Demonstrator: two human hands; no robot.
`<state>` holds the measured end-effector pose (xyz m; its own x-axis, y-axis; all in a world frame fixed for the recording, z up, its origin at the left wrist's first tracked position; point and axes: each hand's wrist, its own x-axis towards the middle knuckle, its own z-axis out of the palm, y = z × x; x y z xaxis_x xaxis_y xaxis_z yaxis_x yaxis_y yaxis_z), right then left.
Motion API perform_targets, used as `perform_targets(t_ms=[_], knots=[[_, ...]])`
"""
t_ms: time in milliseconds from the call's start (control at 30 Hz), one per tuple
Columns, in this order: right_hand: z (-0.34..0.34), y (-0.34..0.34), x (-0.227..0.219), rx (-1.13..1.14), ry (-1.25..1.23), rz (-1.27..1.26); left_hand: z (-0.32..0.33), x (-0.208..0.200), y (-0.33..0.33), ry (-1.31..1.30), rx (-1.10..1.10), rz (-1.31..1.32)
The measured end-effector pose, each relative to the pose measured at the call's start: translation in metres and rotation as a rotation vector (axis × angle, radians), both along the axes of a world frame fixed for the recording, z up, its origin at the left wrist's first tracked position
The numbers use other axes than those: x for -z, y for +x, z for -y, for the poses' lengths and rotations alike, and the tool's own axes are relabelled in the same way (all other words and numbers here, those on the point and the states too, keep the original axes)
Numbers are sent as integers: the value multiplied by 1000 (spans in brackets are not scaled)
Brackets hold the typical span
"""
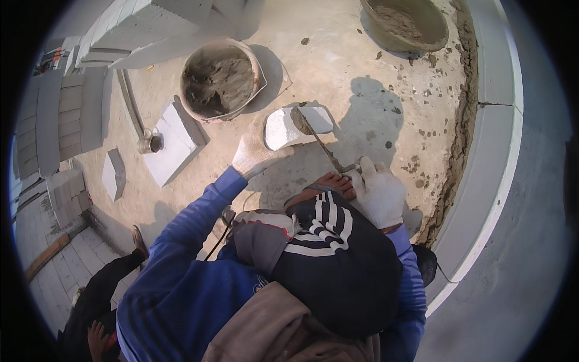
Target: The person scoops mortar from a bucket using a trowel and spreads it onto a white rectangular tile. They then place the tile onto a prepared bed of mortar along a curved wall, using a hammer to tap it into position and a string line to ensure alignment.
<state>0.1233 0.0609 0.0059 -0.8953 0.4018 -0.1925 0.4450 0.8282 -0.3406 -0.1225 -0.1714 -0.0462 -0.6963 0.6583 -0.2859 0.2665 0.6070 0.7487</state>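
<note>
Two mortar tubs (220, 81) (405, 24) beyond sawn block (288, 128)

There are two hands in white work gloves: the left gloved hand (254, 154) and the right gloved hand (379, 192). One thin metal saw blade (318, 140) is there. Loose pieces of light grey block on the floor are three: a cut piece (297, 125), a flat rectangular piece (175, 142) and a small piece (113, 174). Two round containers with grey mortar: one bucket (222, 79), one basin (405, 24). One small metal can (151, 142).
</note>
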Motion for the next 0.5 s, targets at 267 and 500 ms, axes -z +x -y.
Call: perform_targets(t_ms=[267,500], knots=[[-27,24,-26,-87,-134,8,1,-4,8,44,-20,-1],[-40,-2,-1,48,-225,10,-10,-8,12,22,51,-110]])
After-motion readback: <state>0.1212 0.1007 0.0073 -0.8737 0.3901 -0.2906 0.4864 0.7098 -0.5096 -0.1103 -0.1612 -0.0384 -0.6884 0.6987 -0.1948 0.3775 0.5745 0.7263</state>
